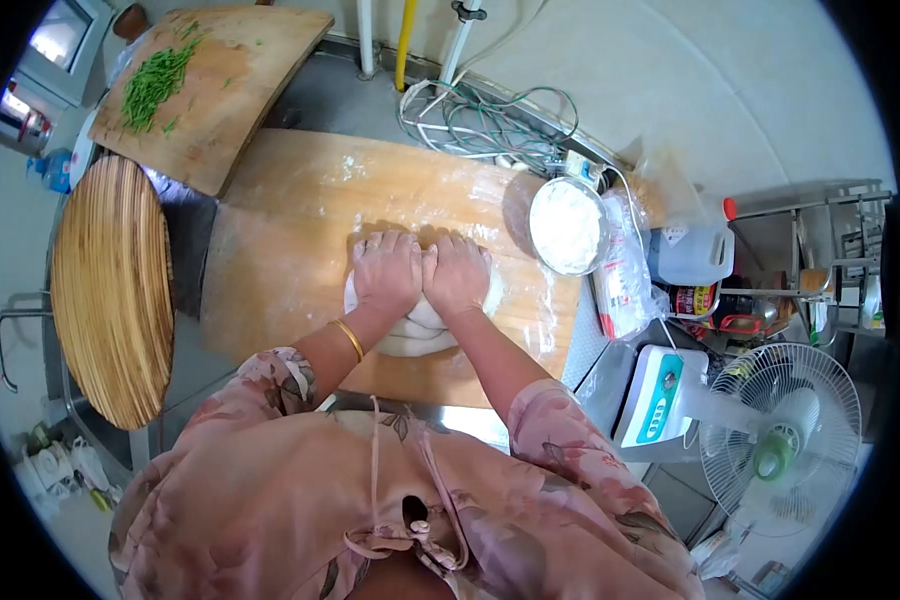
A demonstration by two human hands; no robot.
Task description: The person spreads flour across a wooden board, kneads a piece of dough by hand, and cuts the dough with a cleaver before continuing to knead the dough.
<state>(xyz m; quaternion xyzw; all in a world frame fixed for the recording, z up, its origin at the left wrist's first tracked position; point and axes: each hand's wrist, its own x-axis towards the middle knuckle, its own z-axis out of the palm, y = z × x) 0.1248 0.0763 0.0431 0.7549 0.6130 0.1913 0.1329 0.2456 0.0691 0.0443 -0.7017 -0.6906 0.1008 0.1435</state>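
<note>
White dough [416,341] lies beneath the left hand [388,271] and right hand [457,272], both closed over it.

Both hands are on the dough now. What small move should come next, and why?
Probably a short push down and forward: the left hand and right hand lie side by side on the dough, whose uncovered near part shows a crease.

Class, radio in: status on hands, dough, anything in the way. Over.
Left hand and right hand side by side on dough. Dough on floured board. No obstruction seen; powder bowl off right.
</note>
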